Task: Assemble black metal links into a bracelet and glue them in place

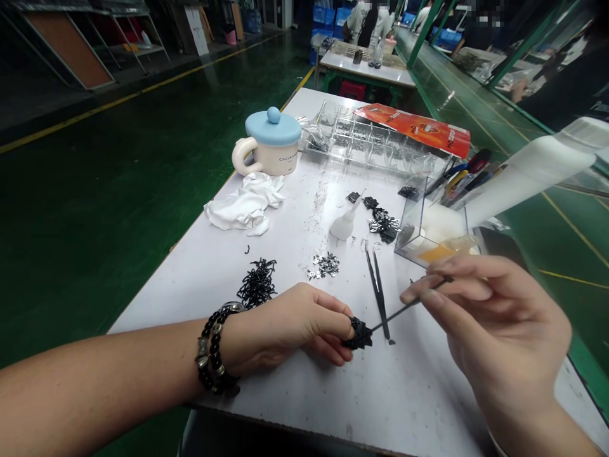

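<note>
Above the front of the white table (295, 406), my left hand (304, 324) pinches a small black jagged part (359, 334) between thumb and fingers. My right hand (495, 324) grips a thin dark rod-like tool (399, 311) whose tip meets the part's right side; whether it goes in, I cannot tell. Dark tweezers (377, 285) lie just beyond the part. To the left is a heap of small black curved pieces (257, 284). Small silvery pieces (326, 264) form another cluster. Several similar black parts (384, 223) lie further back.
A small white squeeze bottle (343, 226) stands mid-table. Behind the right hand is a clear box (413, 238) of tools with a tilted white bottle (533, 171). A lidded mug (276, 155), white cloth (245, 206), compartment tray (361, 155) and orange packet (419, 129) lie farther off.
</note>
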The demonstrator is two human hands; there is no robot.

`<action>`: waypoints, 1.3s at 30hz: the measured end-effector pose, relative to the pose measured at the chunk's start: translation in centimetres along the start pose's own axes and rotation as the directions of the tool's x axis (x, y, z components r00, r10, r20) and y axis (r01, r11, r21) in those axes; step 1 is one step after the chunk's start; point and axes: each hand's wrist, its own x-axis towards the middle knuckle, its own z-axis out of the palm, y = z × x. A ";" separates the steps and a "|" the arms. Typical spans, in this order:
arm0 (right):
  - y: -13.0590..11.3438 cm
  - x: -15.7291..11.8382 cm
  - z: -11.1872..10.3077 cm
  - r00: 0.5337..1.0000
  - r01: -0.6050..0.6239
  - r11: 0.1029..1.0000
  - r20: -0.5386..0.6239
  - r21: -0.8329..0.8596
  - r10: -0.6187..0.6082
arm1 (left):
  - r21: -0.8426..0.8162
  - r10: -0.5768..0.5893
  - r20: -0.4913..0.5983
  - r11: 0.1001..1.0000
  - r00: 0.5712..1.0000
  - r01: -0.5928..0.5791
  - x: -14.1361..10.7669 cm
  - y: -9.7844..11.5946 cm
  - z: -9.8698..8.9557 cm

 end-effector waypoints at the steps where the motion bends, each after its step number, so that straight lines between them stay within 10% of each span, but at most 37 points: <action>1: 0.0 0.0 0.0 1.000 -0.006 1.000 -0.005 0.003 0.006 | 0.000 0.002 0.005 1.000 1.000 -0.002 0.0 0.0 0.0; 39: 0.4 0.4 0.1 0.986 -0.013 1.000 -0.164 -0.020 0.010 | 0.039 -0.003 0.030 0.999 1.000 0.002 -0.2 0.2 0.0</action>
